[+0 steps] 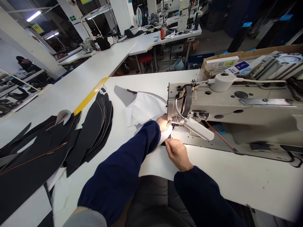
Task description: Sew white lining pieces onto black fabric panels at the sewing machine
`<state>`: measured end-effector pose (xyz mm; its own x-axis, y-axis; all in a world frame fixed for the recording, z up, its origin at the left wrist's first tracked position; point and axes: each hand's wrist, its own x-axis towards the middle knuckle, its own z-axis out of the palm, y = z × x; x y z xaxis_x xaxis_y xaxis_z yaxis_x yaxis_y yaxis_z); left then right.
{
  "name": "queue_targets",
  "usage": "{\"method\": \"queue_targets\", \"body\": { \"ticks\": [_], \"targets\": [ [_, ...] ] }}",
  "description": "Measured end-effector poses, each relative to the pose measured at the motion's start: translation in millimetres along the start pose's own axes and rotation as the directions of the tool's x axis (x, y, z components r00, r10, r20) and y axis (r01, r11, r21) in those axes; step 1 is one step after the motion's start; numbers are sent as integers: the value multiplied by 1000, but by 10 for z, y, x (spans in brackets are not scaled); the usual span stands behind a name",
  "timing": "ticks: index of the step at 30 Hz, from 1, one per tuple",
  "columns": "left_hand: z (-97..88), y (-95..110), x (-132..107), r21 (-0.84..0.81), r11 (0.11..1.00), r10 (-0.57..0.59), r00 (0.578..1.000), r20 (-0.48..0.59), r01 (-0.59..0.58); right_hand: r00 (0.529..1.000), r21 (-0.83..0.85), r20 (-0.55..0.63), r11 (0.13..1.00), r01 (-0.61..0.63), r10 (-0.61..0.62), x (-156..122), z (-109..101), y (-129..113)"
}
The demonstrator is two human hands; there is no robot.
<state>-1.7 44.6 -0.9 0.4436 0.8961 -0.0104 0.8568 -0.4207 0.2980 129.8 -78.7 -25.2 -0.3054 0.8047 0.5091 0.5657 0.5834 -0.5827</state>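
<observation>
Holding a white-and-dark fabric piece (165, 136) at the needle end of an industrial sewing machine (222, 94), the person works with both hands close together. The left hand (162, 123) lies over the piece, its fingertips too hidden to tell whether they grip; the right hand (177, 152) appears pinched on the near edge. With the piece at the needle end, the seam looks under way rather than finished, though no stitching on it can be made out. Black panels (91, 135) lie stacked at the left; whether they are sewn cannot be told. The white tabletop (248, 176) is open to the right of the right hand. The machine's head and a lamp (199, 128) crowd the fingers; the tabletop's front edge curves in before the lap.
</observation>
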Motion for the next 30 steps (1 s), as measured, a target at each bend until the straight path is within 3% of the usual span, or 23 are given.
{"method": "queue_targets", "body": {
  "ticks": [3, 7, 9, 16, 24, 26, 30],
  "targets": [
    [-32, 36, -18, 32, 998, -52, 998, 19, 51, 995, 10, -58, 997, -75, 76, 7, -14, 39],
    [-55, 134, -34, 109, 963, -250, 968, 4, 248, 984, 55, -100, 988, -144, 149, 16, -23, 81],
    [-48, 166, -35, 128, 948, -291, 957, -15, 291, 976, 84, -112, 981, -177, 186, 22, -31, 97],
    [-45, 124, -55, 109, 972, -208, 978, 6, 206, 944, 214, -140, 940, -267, 300, 75, -45, 146],
    [-29, 165, -204, -21, 970, -244, 969, -34, 244, 899, 332, -163, 881, -337, 405, -108, -194, 90],
    [-7, 140, -332, -37, 968, -250, 966, -63, 248, 864, 415, -136, 819, -395, 485, -219, -256, 72],
    [53, 90, -738, -151, 954, -279, 952, -130, 259, 758, 634, 28, 575, -517, 651, -292, -280, 45]
  ]
}}
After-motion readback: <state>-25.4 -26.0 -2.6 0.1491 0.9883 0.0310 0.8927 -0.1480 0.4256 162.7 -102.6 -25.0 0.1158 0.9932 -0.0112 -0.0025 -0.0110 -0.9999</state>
